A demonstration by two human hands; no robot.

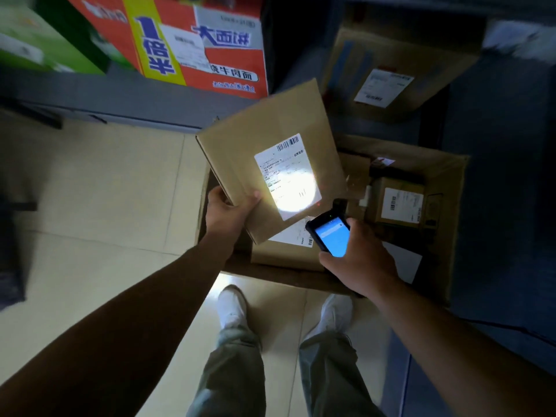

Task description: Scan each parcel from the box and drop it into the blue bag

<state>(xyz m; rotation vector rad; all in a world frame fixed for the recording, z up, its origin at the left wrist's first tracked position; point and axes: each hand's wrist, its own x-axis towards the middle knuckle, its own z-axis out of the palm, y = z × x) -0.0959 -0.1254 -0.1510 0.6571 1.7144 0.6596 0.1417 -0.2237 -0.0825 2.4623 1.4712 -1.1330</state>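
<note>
Both hands are occupied: the left hand [228, 212] is closed on the near corner of a flat cardboard parcel [264, 139], thumb on top, and the right hand [361, 260] is wrapped round a handheld scanner [329, 236], whose light is thrown onto the parcel's label [287, 176]. The parcel is held tilted above the open box [451, 182] on the floor, in which further parcels [397, 206] are seen. It is judged stiff, smooth-faced and fairly light, being carried by one corner pinch; a fuller hold along an edge would be safer. Dark blue material [496, 191] is seen beside the box; whether it is the bag cannot be told.
</note>
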